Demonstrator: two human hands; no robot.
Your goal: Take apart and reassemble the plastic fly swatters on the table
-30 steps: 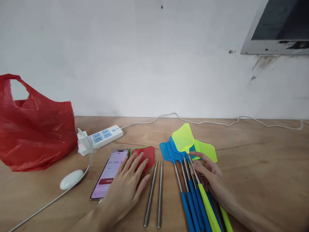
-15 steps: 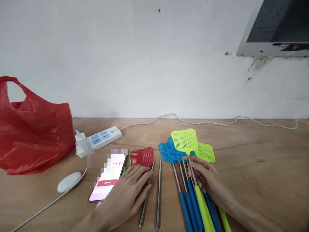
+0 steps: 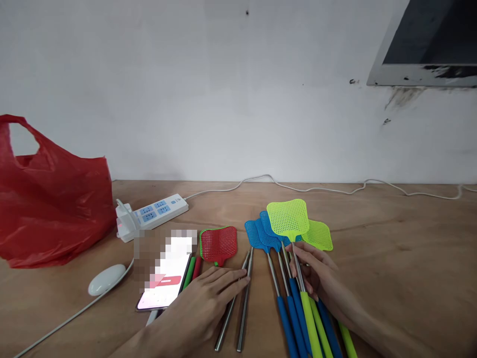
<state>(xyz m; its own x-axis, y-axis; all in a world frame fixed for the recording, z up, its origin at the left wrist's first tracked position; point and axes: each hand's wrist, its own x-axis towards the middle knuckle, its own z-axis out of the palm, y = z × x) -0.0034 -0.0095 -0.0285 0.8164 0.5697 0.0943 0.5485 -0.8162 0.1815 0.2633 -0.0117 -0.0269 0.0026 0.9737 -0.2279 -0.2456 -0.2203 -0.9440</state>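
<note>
My left hand (image 3: 207, 298) lies on the table with its fingers stretched toward two bare metal rods (image 3: 238, 303), fingertips touching the nearer rod. Just beyond it sits a red fly swatter head (image 3: 219, 244) on top of a green one, their red and green handles beside the phone. My right hand (image 3: 317, 278) rests on a bundle of blue and lime fly swatters (image 3: 288, 228), fingers curled around the metal shaft of the top lime swatter (image 3: 287, 217).
A phone (image 3: 167, 279) with a lit screen lies left of my left hand. A white mouse-like device (image 3: 107, 279), a white power strip (image 3: 151, 215) and a red plastic bag (image 3: 52, 199) stand further left. White cables run along the wall.
My left hand slid off the red swatter head down and right to the metal rods, which now lie closer together. The top lime swatter shifted slightly under my right hand.
</note>
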